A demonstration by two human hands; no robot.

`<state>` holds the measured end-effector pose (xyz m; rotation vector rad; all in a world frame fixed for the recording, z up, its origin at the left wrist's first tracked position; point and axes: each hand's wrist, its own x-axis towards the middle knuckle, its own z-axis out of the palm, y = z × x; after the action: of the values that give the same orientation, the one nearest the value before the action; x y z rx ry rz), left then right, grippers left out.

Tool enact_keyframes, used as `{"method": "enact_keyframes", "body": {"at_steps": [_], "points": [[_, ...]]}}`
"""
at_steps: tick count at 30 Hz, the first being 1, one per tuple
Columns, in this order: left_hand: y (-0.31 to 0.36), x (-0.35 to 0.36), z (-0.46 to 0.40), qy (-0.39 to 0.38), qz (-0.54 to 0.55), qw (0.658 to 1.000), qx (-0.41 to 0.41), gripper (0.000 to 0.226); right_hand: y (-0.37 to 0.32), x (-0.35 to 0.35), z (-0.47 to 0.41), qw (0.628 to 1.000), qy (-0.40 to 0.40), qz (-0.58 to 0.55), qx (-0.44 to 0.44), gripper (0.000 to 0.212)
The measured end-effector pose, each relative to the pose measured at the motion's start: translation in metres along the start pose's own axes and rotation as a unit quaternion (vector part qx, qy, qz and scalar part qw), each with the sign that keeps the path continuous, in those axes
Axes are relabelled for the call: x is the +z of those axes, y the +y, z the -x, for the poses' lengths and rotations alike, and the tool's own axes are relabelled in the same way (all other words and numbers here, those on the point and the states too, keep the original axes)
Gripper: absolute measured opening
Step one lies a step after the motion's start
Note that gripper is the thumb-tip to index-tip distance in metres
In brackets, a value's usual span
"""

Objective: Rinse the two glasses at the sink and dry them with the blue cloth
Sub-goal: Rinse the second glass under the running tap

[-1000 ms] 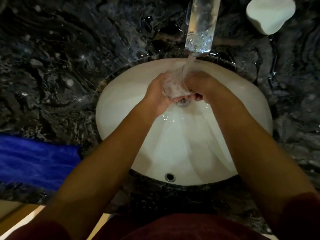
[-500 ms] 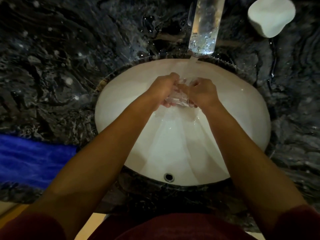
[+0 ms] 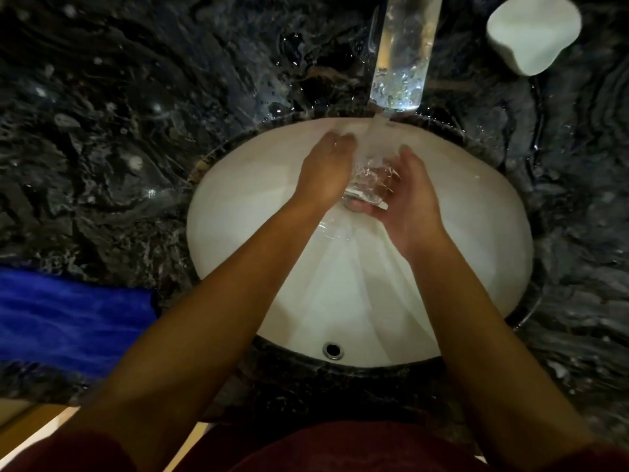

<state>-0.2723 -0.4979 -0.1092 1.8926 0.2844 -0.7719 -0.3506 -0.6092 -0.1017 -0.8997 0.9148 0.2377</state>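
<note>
Head view: we've got one glass (image 3: 369, 185) between both hands over the sink (image 3: 238, 206), right under the water stream (image 3: 376, 137) from the tap (image 3: 401, 52), so the flow runs straight onto it. Our right hand (image 3: 413, 202) cradles the glass from below and the outer side, fingers curled round it w/ thumb under the base, prob. to keep slippery wet glass from dropping into the basin. Our left hand (image 3: 328, 172) sits against the glass's other side, fingers fairly straight, pressing or rubbing rather than gripping, as far as we can tell. Second glass isn't visible anywhere. Blue cloth (image 3: 68, 321) lies flat on the dark stone counter (image 3: 119, 148) to the left, well apart from the basin, so it stays dry-ish and within reach for the drying step. White soap-like block (image 3: 534, 28) sits at back right, near the tap. We judge rinsing is underway and drying not yet begun.
</note>
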Motion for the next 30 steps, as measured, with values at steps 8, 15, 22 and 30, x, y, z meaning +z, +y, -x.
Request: {"method": "enact_keyframes", "body": {"at_steps": [8,15,22,30], "points": [[0.000,-0.017,0.009,-0.044,-0.159,0.981,0.103,0.050,-0.007,0.003,-0.019,0.993,-0.036,0.076,0.086,0.065],[0.005,-0.023,0.023,-0.107,-0.006,0.984,0.142,0.027,0.001,0.000,-0.025,0.970,-0.117,0.071,0.199,0.075],[-0.004,-0.015,0.022,-0.099,-0.050,0.986,0.125,0.057,-0.003,0.010,-0.018,0.984,-0.010,0.141,0.106,0.051],[0.004,-0.006,0.031,-0.021,0.109,0.993,0.043,0.045,-0.002,0.017,0.016,0.907,0.045,0.373,-0.190,0.045]]}}
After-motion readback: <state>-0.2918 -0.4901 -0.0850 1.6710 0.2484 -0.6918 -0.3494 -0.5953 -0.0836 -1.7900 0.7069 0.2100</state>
